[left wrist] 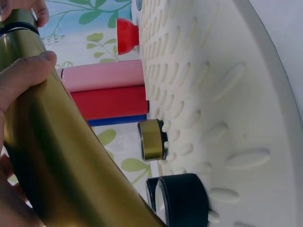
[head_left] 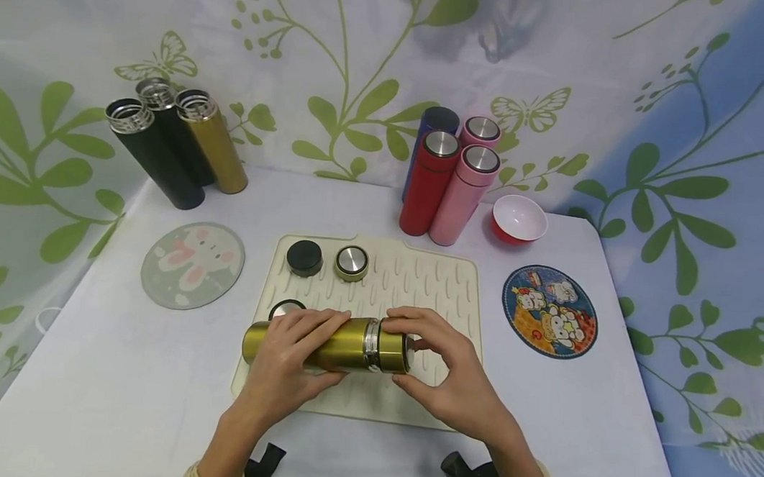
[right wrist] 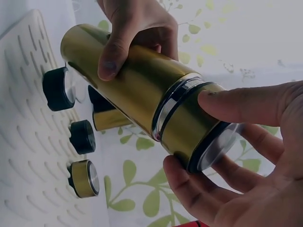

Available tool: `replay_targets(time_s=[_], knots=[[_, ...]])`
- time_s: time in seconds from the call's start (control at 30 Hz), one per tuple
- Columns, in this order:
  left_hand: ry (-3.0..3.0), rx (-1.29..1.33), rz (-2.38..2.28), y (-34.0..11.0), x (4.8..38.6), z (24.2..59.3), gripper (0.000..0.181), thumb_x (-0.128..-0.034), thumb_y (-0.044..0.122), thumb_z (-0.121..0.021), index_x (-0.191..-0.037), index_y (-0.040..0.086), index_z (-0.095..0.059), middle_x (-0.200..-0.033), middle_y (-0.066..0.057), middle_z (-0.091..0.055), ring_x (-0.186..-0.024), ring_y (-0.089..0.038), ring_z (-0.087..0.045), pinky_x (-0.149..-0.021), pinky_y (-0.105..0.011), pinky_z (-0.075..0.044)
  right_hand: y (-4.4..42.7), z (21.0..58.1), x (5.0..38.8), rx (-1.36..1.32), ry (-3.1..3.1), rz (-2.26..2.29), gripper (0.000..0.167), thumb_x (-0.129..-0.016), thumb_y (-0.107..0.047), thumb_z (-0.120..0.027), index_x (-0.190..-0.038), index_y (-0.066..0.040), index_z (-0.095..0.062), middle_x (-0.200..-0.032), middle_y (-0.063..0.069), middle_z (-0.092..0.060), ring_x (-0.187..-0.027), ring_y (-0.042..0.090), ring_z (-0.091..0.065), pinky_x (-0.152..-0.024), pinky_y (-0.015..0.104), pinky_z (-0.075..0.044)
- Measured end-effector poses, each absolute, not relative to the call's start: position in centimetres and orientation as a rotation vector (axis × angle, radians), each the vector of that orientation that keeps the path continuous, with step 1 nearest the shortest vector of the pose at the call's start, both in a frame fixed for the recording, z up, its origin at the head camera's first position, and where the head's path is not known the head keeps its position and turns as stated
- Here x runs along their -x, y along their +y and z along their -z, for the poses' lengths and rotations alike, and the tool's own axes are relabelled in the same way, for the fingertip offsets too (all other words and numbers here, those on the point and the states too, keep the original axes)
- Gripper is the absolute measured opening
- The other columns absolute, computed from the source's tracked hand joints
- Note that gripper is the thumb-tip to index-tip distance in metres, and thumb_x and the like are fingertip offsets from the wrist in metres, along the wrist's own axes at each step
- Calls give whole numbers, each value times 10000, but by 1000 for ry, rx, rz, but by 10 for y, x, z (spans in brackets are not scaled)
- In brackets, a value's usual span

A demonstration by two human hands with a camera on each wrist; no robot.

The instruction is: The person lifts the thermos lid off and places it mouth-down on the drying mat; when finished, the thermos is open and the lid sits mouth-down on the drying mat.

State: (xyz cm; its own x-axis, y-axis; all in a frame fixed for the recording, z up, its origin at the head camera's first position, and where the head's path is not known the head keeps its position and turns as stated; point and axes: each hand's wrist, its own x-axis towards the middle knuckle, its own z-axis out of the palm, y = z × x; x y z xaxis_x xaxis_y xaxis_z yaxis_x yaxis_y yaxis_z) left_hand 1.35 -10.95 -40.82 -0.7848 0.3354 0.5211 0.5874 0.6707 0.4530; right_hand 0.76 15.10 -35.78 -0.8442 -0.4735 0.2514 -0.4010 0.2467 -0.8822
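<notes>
A gold thermos flask lies sideways above the cream ridged mat. My left hand grips its body, thumb on the near side. At its right end my right hand holds the gold lid between thumb and fingers. A silver ring of the neck shows between lid and body. On the mat sit a black lid, a gold lid and another dark-rimmed lid, which the flask and left hand partly hide in the head view.
Two black flasks and a gold one, all lidless, stand back left. Lidded blue, red and pink flasks stand back right, beside a red bowl. Round mats lie left and right.
</notes>
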Motion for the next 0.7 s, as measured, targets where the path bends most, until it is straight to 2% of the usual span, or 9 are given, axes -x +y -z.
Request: replay_targets(time_s=[0.23,0.5,0.6,0.7], knots=[[-2486,666,993,-121,-17,405,856,-606,220,-958,-1388,205,-610,-1266,24,-646,-1126,-230,-551,-951,-420,-408,152,357,-6,926,2492,1707,715,-687,142,-826,-1287,-202,-642,-1400,-19,-541,-1260,219,-521,-843,430,-535],[-2347,610,1056,-137,-11,397,880,-562,150,-958,-1375,157,-621,-1252,-16,-666,-1108,-242,-579,-932,-362,-414,147,369,-2,862,2560,1641,778,-687,129,-834,-1356,-180,-584,-1379,-9,-551,-1213,193,-535,-832,399,-547],[-2293,584,1090,-141,-8,392,857,-589,152,-934,-1381,117,-608,-1261,-24,-663,-1092,-245,-583,-962,-302,-413,142,376,-1,831,2594,1594,831,-681,92,-853,-1396,-188,-533,-1365,-51,-554,-1157,160,-541,-817,368,-551],[-2247,552,1146,-144,-7,390,795,-671,215,-885,-1391,66,-582,-1267,-54,-647,-1088,-245,-573,-977,-242,-411,136,385,1,804,2608,1573,826,-671,71,-866,-1380,-166,-516,-1329,-82,-564,-1110,133,-546,-791,339,-558]])
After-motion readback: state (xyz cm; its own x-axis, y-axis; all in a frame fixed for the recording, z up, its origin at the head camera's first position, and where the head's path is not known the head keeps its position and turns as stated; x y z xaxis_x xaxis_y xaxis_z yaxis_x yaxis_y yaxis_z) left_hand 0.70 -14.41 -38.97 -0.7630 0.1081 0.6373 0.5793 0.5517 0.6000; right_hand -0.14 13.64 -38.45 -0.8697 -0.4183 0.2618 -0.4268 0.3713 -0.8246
